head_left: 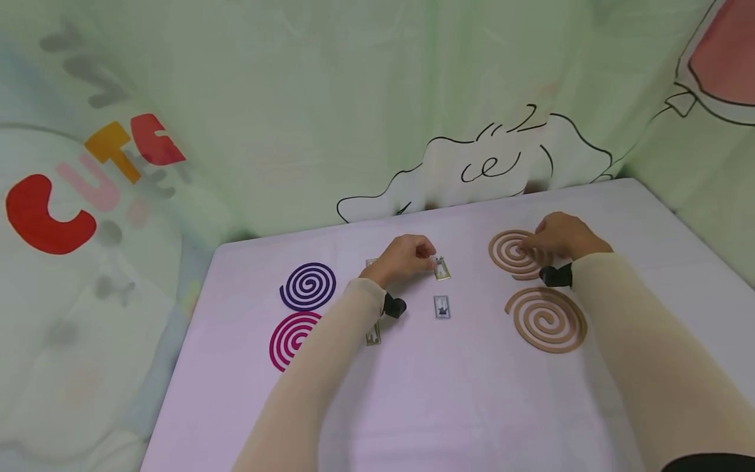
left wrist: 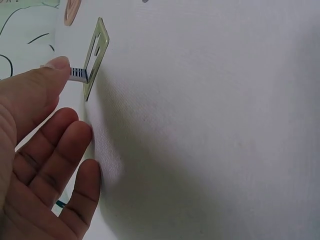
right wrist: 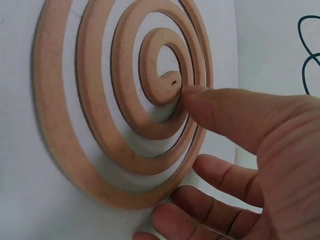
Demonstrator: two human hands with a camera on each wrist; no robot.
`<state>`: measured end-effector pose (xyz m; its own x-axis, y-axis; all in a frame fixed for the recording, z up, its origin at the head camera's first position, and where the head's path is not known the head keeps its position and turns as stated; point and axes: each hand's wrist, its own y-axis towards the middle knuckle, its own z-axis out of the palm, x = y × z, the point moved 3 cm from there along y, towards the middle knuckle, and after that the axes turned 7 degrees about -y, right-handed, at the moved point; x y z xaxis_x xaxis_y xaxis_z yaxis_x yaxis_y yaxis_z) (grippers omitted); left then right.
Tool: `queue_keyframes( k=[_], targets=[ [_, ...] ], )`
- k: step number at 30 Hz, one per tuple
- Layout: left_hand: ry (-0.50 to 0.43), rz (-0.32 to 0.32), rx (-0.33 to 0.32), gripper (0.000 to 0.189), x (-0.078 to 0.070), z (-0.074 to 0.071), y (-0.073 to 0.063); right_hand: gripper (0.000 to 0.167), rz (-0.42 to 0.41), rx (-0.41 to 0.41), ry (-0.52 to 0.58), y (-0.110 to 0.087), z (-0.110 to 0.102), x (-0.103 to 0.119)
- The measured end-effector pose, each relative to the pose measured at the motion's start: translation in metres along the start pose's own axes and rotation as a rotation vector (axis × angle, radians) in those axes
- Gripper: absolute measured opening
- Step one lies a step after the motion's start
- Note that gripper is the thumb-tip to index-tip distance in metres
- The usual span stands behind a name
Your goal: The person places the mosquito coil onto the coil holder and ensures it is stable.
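My left hand [head_left: 408, 257] has its thumb and a hidden fingertip on a narrow striped tab of a small gold-coloured metal coil stand [head_left: 442, 269]. In the left wrist view the cut-out stand [left wrist: 98, 47] appears beyond the thumb; the other fingers curve loosely. My right hand [head_left: 566, 235] is over the far brown mosquito coil [head_left: 500, 250]. Its thumb touches this spiral [right wrist: 52, 100] near the middle, with the fingers by the outer rim; whether they pinch it is unclear. Just nearer lies a second brown coil [head_left: 522, 321].
A dark purple coil [head_left: 287, 296] and a magenta coil [head_left: 276, 347], partly behind my left sleeve, lie on the left. A silver stand [head_left: 442, 307] is mid-table; another stand [head_left: 373, 335] shows beside the left forearm. Printed cloth [head_left: 330, 118] hangs behind the white-covered table [head_left: 448, 406].
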<state>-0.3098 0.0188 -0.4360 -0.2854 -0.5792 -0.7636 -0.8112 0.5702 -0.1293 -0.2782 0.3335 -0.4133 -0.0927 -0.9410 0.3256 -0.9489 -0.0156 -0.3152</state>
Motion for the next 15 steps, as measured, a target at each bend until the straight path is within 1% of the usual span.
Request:
queue_keyframes(
  k=[6, 11, 15],
  targets=[
    [0.033, 0.004, -0.001, 0.020, 0.0007, 0.0030, 0.0050, 0.052, -0.004, -0.014, -0.007, 0.0037, 0.0005, -0.0019],
    [0.046, -0.005, 0.001, 0.018, 0.0007, 0.0060, 0.0064, 0.050, 0.004, -0.011, -0.003, 0.0030, 0.0003, -0.0024],
    [0.043, -0.012, -0.002, 0.014, 0.0016, 0.0074, 0.0065, 0.048, 0.009, -0.011, 0.031, 0.0031, 0.0008, -0.0025]
  ],
)
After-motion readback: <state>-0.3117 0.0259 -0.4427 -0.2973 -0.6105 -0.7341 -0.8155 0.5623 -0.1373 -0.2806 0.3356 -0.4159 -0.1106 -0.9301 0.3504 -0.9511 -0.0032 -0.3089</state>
